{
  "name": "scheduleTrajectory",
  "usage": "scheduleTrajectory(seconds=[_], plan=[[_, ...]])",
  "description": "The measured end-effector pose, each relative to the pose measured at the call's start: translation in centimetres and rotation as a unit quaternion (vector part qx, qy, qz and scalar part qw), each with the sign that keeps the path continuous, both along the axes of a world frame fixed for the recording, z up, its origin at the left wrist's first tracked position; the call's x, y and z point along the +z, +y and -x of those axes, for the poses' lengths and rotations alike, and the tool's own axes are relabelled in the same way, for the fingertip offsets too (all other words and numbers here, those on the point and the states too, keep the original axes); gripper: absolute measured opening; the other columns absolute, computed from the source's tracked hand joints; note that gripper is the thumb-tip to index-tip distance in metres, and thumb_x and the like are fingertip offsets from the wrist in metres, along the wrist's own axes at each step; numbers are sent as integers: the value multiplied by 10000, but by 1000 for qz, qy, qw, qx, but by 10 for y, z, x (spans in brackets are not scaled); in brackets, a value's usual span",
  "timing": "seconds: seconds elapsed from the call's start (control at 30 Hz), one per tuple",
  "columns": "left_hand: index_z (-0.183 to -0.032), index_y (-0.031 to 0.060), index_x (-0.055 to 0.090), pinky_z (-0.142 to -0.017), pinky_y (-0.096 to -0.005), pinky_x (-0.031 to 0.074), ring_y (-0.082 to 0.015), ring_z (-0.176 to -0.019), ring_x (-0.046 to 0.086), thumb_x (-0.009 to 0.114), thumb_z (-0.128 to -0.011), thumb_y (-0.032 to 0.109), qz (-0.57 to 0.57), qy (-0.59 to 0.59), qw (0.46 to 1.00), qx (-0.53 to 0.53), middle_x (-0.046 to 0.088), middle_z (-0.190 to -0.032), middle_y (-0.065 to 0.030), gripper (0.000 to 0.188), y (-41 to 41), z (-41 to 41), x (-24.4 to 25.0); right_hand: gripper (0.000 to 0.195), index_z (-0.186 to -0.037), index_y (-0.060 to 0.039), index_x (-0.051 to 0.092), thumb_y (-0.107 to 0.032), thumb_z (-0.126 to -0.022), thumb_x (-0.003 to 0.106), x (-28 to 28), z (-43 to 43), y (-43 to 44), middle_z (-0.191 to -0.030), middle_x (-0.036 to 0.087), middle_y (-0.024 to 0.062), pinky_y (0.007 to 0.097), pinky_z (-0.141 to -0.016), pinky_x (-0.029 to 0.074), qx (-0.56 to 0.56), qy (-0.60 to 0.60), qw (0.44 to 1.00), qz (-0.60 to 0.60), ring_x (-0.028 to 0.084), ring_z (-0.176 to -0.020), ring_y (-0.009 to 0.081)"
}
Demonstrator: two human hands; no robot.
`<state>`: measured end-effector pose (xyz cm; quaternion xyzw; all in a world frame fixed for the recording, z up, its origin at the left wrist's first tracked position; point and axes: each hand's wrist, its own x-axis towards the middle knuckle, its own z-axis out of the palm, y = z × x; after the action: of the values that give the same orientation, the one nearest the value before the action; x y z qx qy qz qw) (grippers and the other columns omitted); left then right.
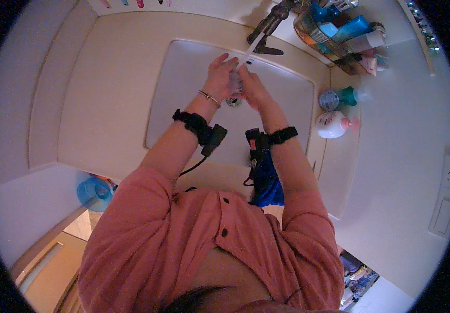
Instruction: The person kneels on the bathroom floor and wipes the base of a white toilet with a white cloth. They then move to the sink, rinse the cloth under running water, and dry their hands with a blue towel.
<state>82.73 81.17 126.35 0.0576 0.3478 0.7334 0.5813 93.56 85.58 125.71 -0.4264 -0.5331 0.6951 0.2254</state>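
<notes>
My left hand (219,80) and my right hand (254,88) are close together, cupped over the white rectangular sink (185,78). A stream of water (254,47) runs from the dark metal faucet (275,21) and lands between them. Something clear and greyish (236,83) shows between the palms; whether it is pooled water or a clear object I cannot tell. Just below the hands is the round drain (233,102). On my left wrist is a thin bracelet (209,97), and each forearm bears a black strap with a small device.
A clear bin of bottles and tubes (322,41) stands right of the faucet. A white pump bottle (331,124) and a green-and-clear container (346,96) sit on the right ledge. A blue cloth (268,184) hangs at the sink's front. A blue plastic basin (94,194) is lower left.
</notes>
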Motion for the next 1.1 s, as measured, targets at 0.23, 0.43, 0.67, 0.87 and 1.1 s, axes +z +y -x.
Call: scheduleTrajectory(seconds=[0.23, 0.43, 0.67, 0.87, 1.1], plan=[[-1199, 55, 523, -773, -363, 509, -214, -947, 597, 528, -876, 239, -100, 88, 976, -170, 584, -1140, -100, 372, -8, 23, -23, 427, -853, -62, 592, -487, -808, 604, 25, -4, -1, -631, 560, 33, 191, -398, 396, 143, -107, 984, 16, 497, -483, 99], [-1063, 48, 577, -737, -337, 512, -203, -899, 601, 546, -876, 252, -114, 71, 971, -198, 619, -999, -89, 279, -18, 26, -5, 287, -852, -104, 526, -352, -798, 661, 36, 5, -21, -609, 503, 9, 171, -299, 259, 139, 103, 963, 208, 411, -443, 48], [-778, 81, 554, -562, -326, 457, -144, -636, 512, 524, -871, 220, -40, 205, 970, -123, 549, -712, -18, 170, 8, 30, -28, 261, -948, -99, 496, -208, -762, 643, 32, 15, -19, -712, 529, 51, 243, -453, 369, 229, -35, 971, -49, 457, -512, 127], [-660, 24, 517, -494, -299, 400, -144, -555, 479, 483, -865, 178, 10, 385, 923, -4, 505, -598, -33, 259, 7, 26, -48, 359, -1005, -35, 544, -322, -793, 587, 13, 31, -35, -872, 638, 168, 472, -724, 496, 221, -363, 796, -430, 620, -794, 371], [-847, -6, 532, -555, -302, 460, -186, -635, 557, 524, -884, 219, 31, 100, 994, 34, 559, -726, -82, 228, -3, 19, -26, 384, -878, -34, 583, -411, -808, 585, 14, 12, -23, -815, 642, 149, 423, -637, 518, 127, -395, 760, -500, 639, -706, 313]])
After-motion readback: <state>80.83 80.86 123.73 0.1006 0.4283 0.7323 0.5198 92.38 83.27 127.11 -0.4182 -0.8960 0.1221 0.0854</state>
